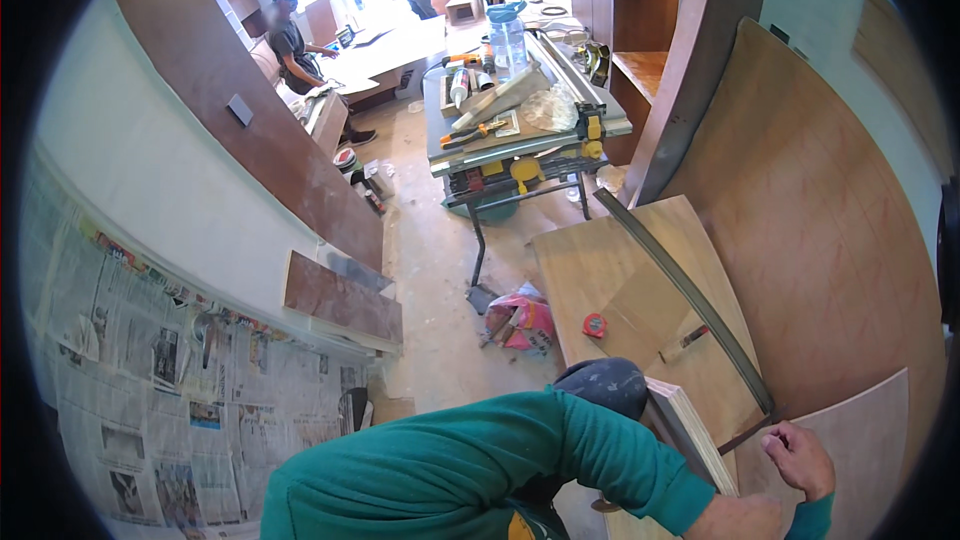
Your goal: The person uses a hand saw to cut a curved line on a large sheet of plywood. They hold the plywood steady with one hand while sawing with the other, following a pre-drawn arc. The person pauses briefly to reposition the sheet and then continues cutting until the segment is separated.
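My left arm, in a green sleeve, reaches across the lower part of the head view. The bare wrist of my left hand (pixel 742 517) shows beside a narrow board standing on edge (pixel 690 435); its fingers are hidden. My right hand (pixel 803 460) is closed, its fingers curled, near the lower end of a long dark strip (pixel 685 285). Whatever it may hold is hidden. A short thin dark piece (pixel 752 432) lies close to its fingertips. Beyond my knee, a red tape measure (pixel 595 325) and a slim tool with a pale end (pixel 684 343) rest on a plywood sheet (pixel 570 250).
A work table (pixel 440 130) loaded with tools and a bottle stands ahead. A pink bag of scraps (pixel 520 322) sits on the floor. A large wood panel (pixel 800 200) leans at right. Newspaper (pixel 200 390) covers the left side. Two people work at the back.
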`<state>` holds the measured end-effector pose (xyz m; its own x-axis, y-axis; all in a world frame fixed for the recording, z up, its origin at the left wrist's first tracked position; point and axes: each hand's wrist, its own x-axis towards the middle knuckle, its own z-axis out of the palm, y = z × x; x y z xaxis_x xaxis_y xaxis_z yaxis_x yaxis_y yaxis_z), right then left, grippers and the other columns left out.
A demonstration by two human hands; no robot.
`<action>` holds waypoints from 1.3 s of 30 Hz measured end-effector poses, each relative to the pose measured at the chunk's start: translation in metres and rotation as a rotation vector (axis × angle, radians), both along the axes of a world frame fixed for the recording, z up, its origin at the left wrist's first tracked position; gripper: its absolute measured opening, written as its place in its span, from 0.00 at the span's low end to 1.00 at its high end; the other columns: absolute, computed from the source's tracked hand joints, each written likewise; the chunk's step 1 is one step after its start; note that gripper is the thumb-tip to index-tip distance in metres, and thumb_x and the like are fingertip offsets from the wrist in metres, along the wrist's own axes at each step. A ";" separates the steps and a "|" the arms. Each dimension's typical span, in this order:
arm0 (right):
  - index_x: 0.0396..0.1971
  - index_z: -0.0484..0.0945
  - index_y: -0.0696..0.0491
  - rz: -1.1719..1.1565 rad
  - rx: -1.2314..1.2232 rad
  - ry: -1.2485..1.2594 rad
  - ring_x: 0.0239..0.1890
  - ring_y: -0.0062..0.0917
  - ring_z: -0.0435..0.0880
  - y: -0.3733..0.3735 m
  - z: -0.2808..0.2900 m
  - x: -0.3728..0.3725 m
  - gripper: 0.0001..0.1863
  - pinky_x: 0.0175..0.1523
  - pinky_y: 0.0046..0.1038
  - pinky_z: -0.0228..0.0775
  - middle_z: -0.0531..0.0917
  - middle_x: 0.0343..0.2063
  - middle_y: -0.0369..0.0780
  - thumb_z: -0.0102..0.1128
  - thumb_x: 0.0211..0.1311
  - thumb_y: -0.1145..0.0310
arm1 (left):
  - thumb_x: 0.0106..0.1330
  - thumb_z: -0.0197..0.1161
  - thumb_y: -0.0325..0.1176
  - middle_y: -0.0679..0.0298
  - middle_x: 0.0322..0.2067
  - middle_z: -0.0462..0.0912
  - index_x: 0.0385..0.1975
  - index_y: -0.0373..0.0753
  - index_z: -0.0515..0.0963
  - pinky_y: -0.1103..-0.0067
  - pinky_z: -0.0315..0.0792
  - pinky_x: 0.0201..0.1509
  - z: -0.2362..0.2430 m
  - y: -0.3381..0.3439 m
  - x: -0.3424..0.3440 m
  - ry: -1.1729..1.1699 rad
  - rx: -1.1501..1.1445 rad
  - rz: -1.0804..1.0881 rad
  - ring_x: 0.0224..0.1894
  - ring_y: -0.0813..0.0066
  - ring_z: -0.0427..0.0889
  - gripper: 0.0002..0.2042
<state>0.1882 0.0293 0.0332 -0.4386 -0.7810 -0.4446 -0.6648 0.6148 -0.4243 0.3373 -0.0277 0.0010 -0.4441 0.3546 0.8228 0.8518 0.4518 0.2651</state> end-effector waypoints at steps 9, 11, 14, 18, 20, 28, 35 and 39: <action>0.38 0.83 0.59 0.005 0.002 0.025 0.30 0.40 0.84 -0.002 0.003 0.002 0.16 0.39 0.38 0.75 0.85 0.28 0.49 0.62 0.66 0.59 | 0.62 0.64 0.37 0.60 0.27 0.84 0.32 0.43 0.83 0.62 0.78 0.34 0.000 0.002 0.008 -0.205 -0.039 0.003 0.33 0.56 0.86 0.06; 0.38 0.83 0.59 0.007 0.003 0.034 0.31 0.40 0.84 -0.001 0.004 0.001 0.16 0.39 0.38 0.75 0.85 0.28 0.48 0.62 0.66 0.59 | 0.63 0.64 0.38 0.60 0.27 0.84 0.33 0.42 0.83 0.62 0.77 0.35 0.002 0.002 0.009 -0.311 -0.015 -0.075 0.33 0.57 0.86 0.07; 0.39 0.83 0.59 -0.006 0.030 0.041 0.31 0.40 0.84 -0.003 0.008 0.004 0.17 0.39 0.38 0.75 0.85 0.29 0.48 0.62 0.67 0.58 | 0.63 0.64 0.38 0.60 0.27 0.84 0.34 0.42 0.82 0.62 0.77 0.35 0.006 -0.005 0.013 -0.307 -0.039 -0.083 0.34 0.57 0.86 0.08; 0.39 0.84 0.58 0.007 0.021 0.040 0.32 0.40 0.84 -0.004 0.009 0.004 0.17 0.39 0.38 0.75 0.85 0.29 0.48 0.62 0.67 0.58 | 0.62 0.66 0.38 0.60 0.28 0.85 0.35 0.41 0.82 0.61 0.76 0.36 0.007 -0.014 0.015 -0.133 0.017 -0.037 0.34 0.57 0.86 0.08; 0.39 0.83 0.58 0.013 0.021 0.035 0.32 0.40 0.84 -0.005 0.009 0.004 0.17 0.39 0.38 0.74 0.85 0.29 0.49 0.62 0.67 0.58 | 0.62 0.66 0.38 0.60 0.28 0.84 0.35 0.41 0.81 0.61 0.77 0.36 0.003 -0.009 0.013 -0.164 -0.003 -0.047 0.34 0.56 0.85 0.09; 0.37 0.82 0.59 0.001 0.025 0.007 0.31 0.41 0.83 0.004 0.000 -0.003 0.17 0.39 0.40 0.74 0.85 0.28 0.50 0.61 0.67 0.57 | 0.60 0.66 0.39 0.61 0.30 0.85 0.39 0.41 0.82 0.64 0.76 0.38 0.000 0.000 0.010 -0.305 -0.106 -0.029 0.35 0.59 0.86 0.11; 0.41 0.83 0.58 0.060 0.006 -0.012 0.34 0.40 0.84 0.003 0.001 -0.008 0.19 0.41 0.39 0.75 0.85 0.31 0.49 0.59 0.70 0.55 | 0.61 0.64 0.41 0.61 0.33 0.84 0.48 0.39 0.78 0.70 0.76 0.42 -0.002 0.006 0.008 -0.420 -0.372 0.021 0.38 0.64 0.85 0.18; 0.41 0.82 0.58 0.041 0.015 -0.028 0.35 0.41 0.85 0.007 -0.004 -0.011 0.19 0.42 0.39 0.76 0.85 0.32 0.49 0.59 0.70 0.55 | 0.63 0.64 0.41 0.62 0.33 0.85 0.47 0.39 0.77 0.70 0.76 0.41 -0.006 0.009 0.009 -0.401 -0.397 0.061 0.38 0.63 0.85 0.17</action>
<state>0.1769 0.0367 0.0295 -0.3937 -0.7912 -0.4680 -0.6778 0.5937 -0.4336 0.3458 -0.0187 -0.0047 -0.7235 0.5663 0.3948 0.6890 0.6277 0.3624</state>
